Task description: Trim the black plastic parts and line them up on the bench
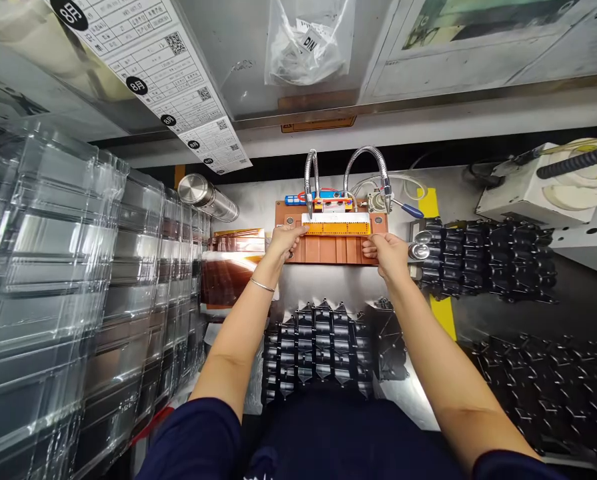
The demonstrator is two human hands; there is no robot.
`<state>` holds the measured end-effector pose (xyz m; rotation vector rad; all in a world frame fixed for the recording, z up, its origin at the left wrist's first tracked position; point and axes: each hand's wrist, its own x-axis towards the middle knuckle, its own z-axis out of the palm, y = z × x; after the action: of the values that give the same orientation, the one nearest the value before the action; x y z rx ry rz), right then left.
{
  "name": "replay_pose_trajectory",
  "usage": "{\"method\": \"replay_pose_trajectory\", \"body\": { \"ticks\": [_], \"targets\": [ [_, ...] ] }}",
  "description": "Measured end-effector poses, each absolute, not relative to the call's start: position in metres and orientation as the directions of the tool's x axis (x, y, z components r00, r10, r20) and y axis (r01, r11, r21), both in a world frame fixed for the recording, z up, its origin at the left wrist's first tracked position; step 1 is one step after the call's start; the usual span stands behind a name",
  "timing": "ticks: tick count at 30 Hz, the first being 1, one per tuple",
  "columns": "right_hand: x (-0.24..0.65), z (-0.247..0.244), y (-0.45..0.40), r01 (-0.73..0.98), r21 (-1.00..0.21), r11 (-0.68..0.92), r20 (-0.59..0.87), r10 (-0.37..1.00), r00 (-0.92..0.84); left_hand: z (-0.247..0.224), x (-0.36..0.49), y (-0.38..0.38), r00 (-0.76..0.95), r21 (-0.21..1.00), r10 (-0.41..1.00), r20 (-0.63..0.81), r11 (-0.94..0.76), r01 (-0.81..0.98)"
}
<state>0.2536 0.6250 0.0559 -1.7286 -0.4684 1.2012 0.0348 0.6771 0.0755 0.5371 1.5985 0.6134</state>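
Observation:
An orange strip (337, 229) with a row of small marks lies across a reddish-brown fixture (328, 251), just below a white strip (335, 217). My left hand (287, 240) pinches the orange strip's left end between thumb and finger. At the other end, my right hand (385, 250) has its fingers curled together at the strip's right corner. Two bent metal hoses (369, 152) arch over the fixture, their tips pointing down near the strip. Behind the strip are a blue part (294, 199) and red tubing.
Stacked clear trays (43, 280) fill the left side. A metal flask (215, 200) and copper-coloured sheets (231, 277) are left of the fixture. Black ridged parts (321, 347) lie in front, more (488, 260) at the right. A white machine (543, 183) stands back right.

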Motion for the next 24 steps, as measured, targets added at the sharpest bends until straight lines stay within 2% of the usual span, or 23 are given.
{"method": "replay_pose_trajectory", "body": {
  "ticks": [24],
  "targets": [
    [0.2539,0.0542,0.6268,-0.197,-0.835,-0.513,-0.543,0.712,0.446,0.0708,0.0356,0.6790,-0.147,0.690,0.688,-0.711,0.722,0.048]
  ]
}}
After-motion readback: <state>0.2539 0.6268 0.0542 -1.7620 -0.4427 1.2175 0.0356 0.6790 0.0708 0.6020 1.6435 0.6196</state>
